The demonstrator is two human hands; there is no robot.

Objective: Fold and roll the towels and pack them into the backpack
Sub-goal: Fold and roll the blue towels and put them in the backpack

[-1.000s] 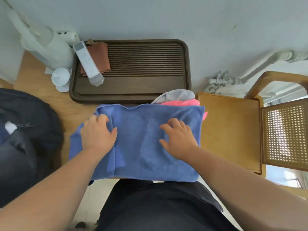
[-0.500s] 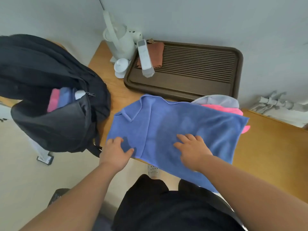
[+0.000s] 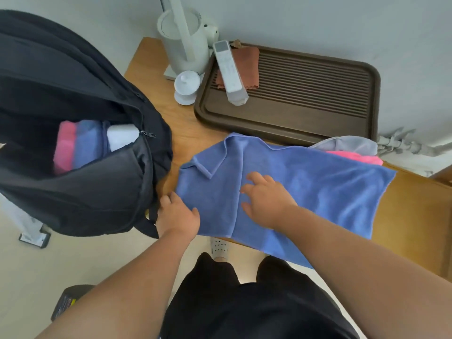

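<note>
A: What are the two hands doing?

B: The right hand point(image 3: 266, 204) lies palm down on the blue towel point(image 3: 318, 192), fingers straight and spread, holding nothing. The left hand point(image 3: 177, 214) sits at the towel's near left corner, its thumb on the cloth and its fingers past the left edge. I cannot tell whether it pinches the cloth.

A: And where does that towel lie?

B: It is spread on the wooden table point(image 3: 186, 133), under both hands. Its near edge hangs over the table's near side and its far left corner is turned over on itself.

A: Are there other towels?

B: Two more lie on the table, a pink towel point(image 3: 354, 156) and a grey towel point(image 3: 347, 144), both peeking out from under the blue one's far right edge. That makes three on the table.

A: And the backpack?

B: One black backpack point(image 3: 73, 187) stands just left of the left hand, unzipped. Three bundles sit side by side inside: a pink roll point(image 3: 64, 148), a blue roll point(image 3: 90, 143) and a white bundle point(image 3: 122, 137).

A: What is beyond that?

B: On the far side there is one dark slatted tea tray point(image 3: 244, 123), with one white remote control point(image 3: 230, 74) lying across one brown cloth point(image 3: 249, 64). Left of the tray are one white lidded cup point(image 3: 187, 86) and one white kettle point(image 3: 183, 45).
</note>
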